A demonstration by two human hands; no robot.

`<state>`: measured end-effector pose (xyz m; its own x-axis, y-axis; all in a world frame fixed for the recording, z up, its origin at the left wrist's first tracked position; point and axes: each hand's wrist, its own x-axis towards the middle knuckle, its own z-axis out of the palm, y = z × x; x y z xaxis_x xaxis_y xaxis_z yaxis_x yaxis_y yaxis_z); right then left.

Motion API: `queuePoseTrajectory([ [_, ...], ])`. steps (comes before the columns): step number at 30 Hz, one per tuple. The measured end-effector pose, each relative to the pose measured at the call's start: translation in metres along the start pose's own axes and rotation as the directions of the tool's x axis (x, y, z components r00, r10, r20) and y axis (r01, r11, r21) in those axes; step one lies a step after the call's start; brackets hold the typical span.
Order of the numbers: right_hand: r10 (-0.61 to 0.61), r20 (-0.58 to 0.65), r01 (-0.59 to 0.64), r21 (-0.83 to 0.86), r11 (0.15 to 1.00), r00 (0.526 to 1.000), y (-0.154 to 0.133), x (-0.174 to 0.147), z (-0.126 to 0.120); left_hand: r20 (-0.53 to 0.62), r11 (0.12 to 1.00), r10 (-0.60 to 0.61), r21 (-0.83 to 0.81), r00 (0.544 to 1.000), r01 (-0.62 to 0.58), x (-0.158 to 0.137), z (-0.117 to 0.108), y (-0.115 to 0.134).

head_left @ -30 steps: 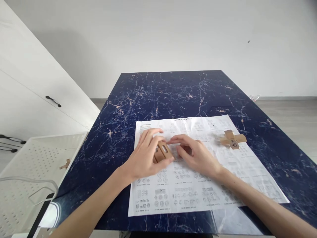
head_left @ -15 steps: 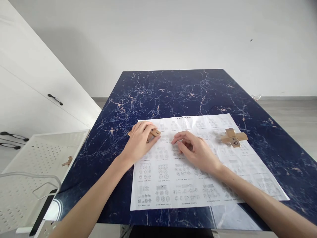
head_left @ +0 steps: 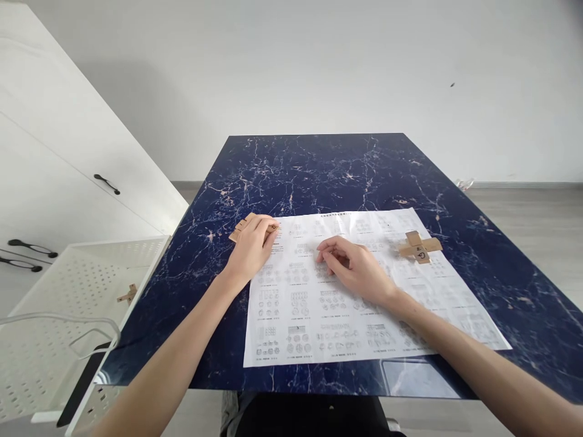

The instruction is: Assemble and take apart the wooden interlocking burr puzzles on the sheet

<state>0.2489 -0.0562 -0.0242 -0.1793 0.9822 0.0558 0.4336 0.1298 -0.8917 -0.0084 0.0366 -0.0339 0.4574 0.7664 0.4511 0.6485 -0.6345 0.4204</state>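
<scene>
My left hand (head_left: 252, 243) is closed over several notched wooden puzzle pieces (head_left: 241, 227) at the far left corner of a printed paper sheet (head_left: 277, 315). Its fingers and palm hide most of them; notched ends stick out on the left, and one marked end shows by the fingertips. On the middle of the sheet rests my right hand (head_left: 355, 264), fingers loosely curled, thumb apart from the forefinger, nothing visible in it. To its right, an assembled wooden cross-shaped puzzle (head_left: 419, 247) with black marks lies on the sheet.
The sheet lies on a dark blue marble-patterned table (head_left: 310, 170). At the left stands a white perforated cart (head_left: 50, 291) holding a small wooden puzzle (head_left: 127, 294) and a pale cable (head_left: 59, 317). A white cabinet (head_left: 59, 133) stands behind it.
My left hand has moved left and away from me across the sheet with the wooden pieces, to its corner. My right hand stays almost in place. The whole view has shifted slightly.
</scene>
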Motion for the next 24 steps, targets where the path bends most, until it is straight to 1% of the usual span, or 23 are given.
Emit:
queuePoseTrajectory([
  [3, -0.017, -0.004, 0.017, 0.008, 1.000, 1.000, 0.002, 0.000, -0.001, -0.016, 1.000, 0.022, -0.013, 1.000, -0.022, -0.002, 0.000, 0.001],
  [5, -0.032, -0.014, 0.032, 0.009, 0.999, 0.999, 0.003, 0.000, -0.001, -0.020, 0.998, 0.057, -0.020, 0.998, -0.057, -0.003, -0.001, 0.007],
  [7, -0.051, -0.030, 0.051, 0.002, 0.999, 0.998, 0.003, 0.000, -0.002, -0.006, 0.993, 0.114, -0.032, 0.994, -0.114, -0.006, -0.002, 0.017],
  [10, -0.086, -0.068, 0.082, -0.061, 0.995, 0.994, 0.004, 0.000, -0.006, 0.058, 0.974, 0.224, -0.058, 0.973, -0.221, -0.012, -0.003, 0.039],
  [12, -0.116, -0.099, 0.103, -0.125, 0.987, 0.988, 0.006, 0.000, -0.008, 0.113, 0.948, 0.317, -0.077, 0.941, -0.310, -0.018, -0.002, 0.054],
  [15, -0.151, -0.126, 0.126, -0.187, 0.974, 0.981, 0.009, 0.001, -0.012, 0.203, 0.887, 0.462, -0.089, 0.864, -0.453, -0.029, 0.002, 0.072],
  [16, -0.158, -0.129, 0.131, -0.198, 0.971, 0.979, 0.010, 0.001, -0.013, 0.213, 0.874, 0.485, -0.088, 0.848, -0.478, -0.033, 0.004, 0.076],
  [18, -0.177, -0.136, 0.142, -0.229, 0.963, 0.975, 0.013, 0.001, -0.014, 0.215, 0.863, 0.505, -0.087, 0.836, -0.498, -0.039, 0.008, 0.082],
  [21, -0.212, -0.155, 0.161, -0.289, 0.944, 0.965, 0.016, 0.000, -0.015, 0.221, 0.863, 0.504, -0.094, 0.835, -0.496, -0.044, 0.012, 0.085],
  [24, -0.240, -0.157, 0.177, -0.334, 0.926, 0.958, 0.017, 0.000, -0.014, 0.260, 0.870, 0.492, -0.116, 0.831, -0.479, -0.045, 0.013, 0.085],
])
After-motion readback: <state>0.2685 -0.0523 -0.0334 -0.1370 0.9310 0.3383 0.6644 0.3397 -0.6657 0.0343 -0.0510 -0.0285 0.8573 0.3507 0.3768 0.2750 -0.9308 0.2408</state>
